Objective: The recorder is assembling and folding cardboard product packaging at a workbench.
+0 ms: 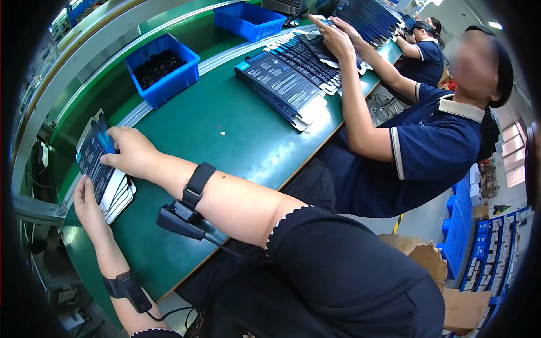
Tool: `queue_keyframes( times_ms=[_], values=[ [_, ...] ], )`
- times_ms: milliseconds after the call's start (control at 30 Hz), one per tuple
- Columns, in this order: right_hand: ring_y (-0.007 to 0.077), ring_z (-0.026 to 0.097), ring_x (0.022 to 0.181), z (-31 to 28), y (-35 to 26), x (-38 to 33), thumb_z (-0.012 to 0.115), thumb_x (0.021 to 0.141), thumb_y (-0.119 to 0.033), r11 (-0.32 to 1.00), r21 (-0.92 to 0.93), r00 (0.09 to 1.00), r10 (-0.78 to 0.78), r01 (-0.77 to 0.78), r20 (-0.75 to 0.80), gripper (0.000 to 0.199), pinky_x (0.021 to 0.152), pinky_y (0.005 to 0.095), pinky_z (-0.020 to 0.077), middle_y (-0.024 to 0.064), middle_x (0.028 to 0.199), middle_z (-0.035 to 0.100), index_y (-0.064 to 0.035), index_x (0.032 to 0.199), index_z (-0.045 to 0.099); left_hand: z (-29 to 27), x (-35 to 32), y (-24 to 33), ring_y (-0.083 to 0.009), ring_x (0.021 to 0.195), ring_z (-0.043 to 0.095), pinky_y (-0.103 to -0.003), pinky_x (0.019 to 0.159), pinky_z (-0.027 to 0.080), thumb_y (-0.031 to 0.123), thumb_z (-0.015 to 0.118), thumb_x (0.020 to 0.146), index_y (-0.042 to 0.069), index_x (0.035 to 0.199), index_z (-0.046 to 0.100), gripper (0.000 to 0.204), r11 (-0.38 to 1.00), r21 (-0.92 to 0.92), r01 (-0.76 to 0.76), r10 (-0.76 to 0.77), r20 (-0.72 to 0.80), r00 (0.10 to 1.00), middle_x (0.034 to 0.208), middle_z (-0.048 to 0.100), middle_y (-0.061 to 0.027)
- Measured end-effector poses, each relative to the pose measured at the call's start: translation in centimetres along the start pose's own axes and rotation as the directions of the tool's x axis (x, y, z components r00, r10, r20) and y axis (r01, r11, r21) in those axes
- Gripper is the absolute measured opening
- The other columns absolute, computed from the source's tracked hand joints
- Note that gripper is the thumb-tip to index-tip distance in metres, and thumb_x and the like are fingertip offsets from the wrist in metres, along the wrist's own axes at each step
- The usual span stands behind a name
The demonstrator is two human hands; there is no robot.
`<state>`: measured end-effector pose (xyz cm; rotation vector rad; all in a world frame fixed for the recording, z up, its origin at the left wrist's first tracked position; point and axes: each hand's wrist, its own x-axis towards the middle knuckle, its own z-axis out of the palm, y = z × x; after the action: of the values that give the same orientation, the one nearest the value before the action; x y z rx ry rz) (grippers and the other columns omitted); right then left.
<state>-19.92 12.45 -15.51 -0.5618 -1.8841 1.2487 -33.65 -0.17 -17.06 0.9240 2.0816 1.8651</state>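
Note:
At the table's left end stands a small stack of flat, dark blue-and-black cartons (97,155) with white flaps fanned at its near end. My right hand (134,151) holds the stack's right edge, thumb and fingers closed on it. Against the near left side is my left hand (90,205), its thumb and fingers gripping the edge; part of its grip is hidden. Both wrists wear black straps with small black devices, the right one (185,211) trailing a cable.
A blue bin (163,93) of small dark parts stands beyond my right hand, with another blue bin (248,25) farther right. Flat cartons (282,84) are piled on the green table (236,163). A co-worker's hands (338,39) hover over them. Tiny pieces (222,133) lie mid-table.

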Motion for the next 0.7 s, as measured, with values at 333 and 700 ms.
queue_keyframes(
  times_ms=[333,700],
  values=[
    [0.0315,0.064,0.077,-0.7,0.7,0.2,0.073,0.065,-0.016,0.989,-0.143,0.998,0.029,-0.037,-0.057,0.038,0.071,0.0372,0.0499,0.0206,0.08,0.063,0.0041,0.095,0.06,0.4,0.2,0.1,-0.0127,0.094,0.054,-0.025,0.086,0.041,0.014,0.056,0.089,-0.004,0.106,0.058,0.026,0.999,0.005,-0.053,0.053,-0.045,0.998,0.103,0.06,-0.0094],
    [0.0078,0.056,0.06,-1.5,-1.8,-0.1,0.06,0.084,-0.017,0.62,0.622,0.859,0.185,-0.479,0.477,0.031,0.044,0.0203,0.0388,0.0037,0.081,0.062,-0.0006,0.109,0.056,-1.0,-0.5,5.0,-0.0257,0.105,0.054,-0.037,0.094,0.04,0.052,0.046,0.088,0.002,0.123,0.045,0.061,0.718,-0.692,0.072,-0.054,0.048,0.997,0.115,0.055,-0.016]
  ],
)
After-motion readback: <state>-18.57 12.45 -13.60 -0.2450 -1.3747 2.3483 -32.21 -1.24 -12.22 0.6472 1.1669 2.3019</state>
